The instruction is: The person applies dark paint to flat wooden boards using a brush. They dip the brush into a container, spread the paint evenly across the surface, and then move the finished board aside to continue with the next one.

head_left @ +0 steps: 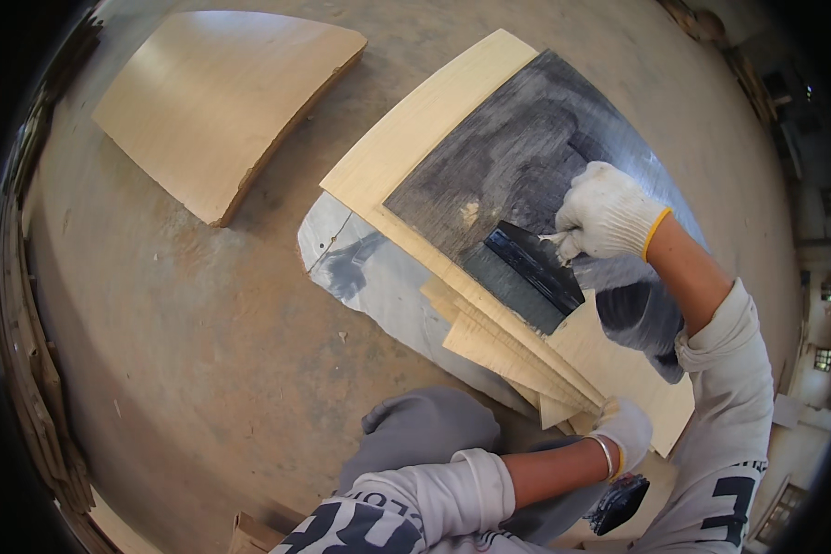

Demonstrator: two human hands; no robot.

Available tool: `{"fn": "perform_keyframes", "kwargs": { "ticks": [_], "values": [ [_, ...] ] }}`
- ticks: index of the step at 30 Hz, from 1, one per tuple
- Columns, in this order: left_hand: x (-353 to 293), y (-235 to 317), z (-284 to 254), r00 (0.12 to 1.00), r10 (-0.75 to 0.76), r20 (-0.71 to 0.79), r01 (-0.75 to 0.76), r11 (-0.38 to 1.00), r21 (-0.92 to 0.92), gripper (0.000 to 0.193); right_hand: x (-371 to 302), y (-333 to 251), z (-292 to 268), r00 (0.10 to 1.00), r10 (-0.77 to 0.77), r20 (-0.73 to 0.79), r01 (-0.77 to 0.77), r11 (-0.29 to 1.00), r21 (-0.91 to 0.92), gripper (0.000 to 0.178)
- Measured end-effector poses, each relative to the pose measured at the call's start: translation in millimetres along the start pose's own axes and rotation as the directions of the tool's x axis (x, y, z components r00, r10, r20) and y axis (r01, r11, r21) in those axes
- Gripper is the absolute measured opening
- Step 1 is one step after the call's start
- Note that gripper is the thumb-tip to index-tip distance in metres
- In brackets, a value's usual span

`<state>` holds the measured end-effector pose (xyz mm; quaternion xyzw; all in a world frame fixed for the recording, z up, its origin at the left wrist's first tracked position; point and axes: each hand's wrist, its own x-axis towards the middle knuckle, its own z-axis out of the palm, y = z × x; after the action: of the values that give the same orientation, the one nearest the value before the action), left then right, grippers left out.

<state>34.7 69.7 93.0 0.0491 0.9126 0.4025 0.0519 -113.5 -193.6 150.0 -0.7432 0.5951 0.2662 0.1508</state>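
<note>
In a white knitted glove with a yellow cuff, my right hand (609, 212) is closed on a wide black scraper (532, 270); its grip is hidden by the fingers. The scraper's blade lies on a thin wooden sheet coated with streaky dark grey (517, 138). Bare pale wood sheets (434, 111) show beneath and past its far left edge. My left hand (623, 429), also gloved, is closed at the near corner of several fanned thin veneer sheets (503, 355). Its fingertips are partly hidden. A pale sheet (632, 369) lies between the two hands.
Under the sheets is a grey, black-smeared board (342, 258). A stack of wood sheets (231, 102) lies on the concrete floor (203, 314) at far left. A dark object (619, 503) sits below my left hand. Long planks (37, 369) line the left side.
</note>
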Motion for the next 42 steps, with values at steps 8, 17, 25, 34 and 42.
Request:
{"fn": "perform_keyframes", "kwargs": {
  "ticks": [8, 17, 25, 34, 42],
  "values": [
    [-4, 6, -3, 0.998, 0.056, 0.037, -0.057, 0.998, 0.023, 0.019, 9, 25, -15, 0.972, 0.186, -0.142, -0.173, 0.980, 0.102, 0.035],
    [2, 1, -4, 0.991, 0.045, 0.128, -0.047, 0.999, 0.011, 0.022, 21, 3, -31, 0.978, 0.204, -0.043, -0.202, 0.979, 0.038, 0.038],
    [2, 9, 7, 0.993, 0.021, 0.115, -0.024, 1.000, 0.020, 0.030, 13, 0, -20, 0.992, 0.125, 0.004, -0.126, 0.992, 0.032, 0.037],
    [1, 15, 7, 0.991, 0.080, 0.111, -0.080, 0.997, -0.001, 0.025, -3, 5, -4, 0.991, 0.074, -0.115, -0.067, 0.996, 0.064, 0.034],
    [-21, 7, -28, 0.993, 0.000, 0.121, -0.001, 1.000, 0.007, 0.020, -82, -8, 49, 0.996, 0.085, 0.022, -0.086, 0.996, 0.039, 0.036]
  ]
}}
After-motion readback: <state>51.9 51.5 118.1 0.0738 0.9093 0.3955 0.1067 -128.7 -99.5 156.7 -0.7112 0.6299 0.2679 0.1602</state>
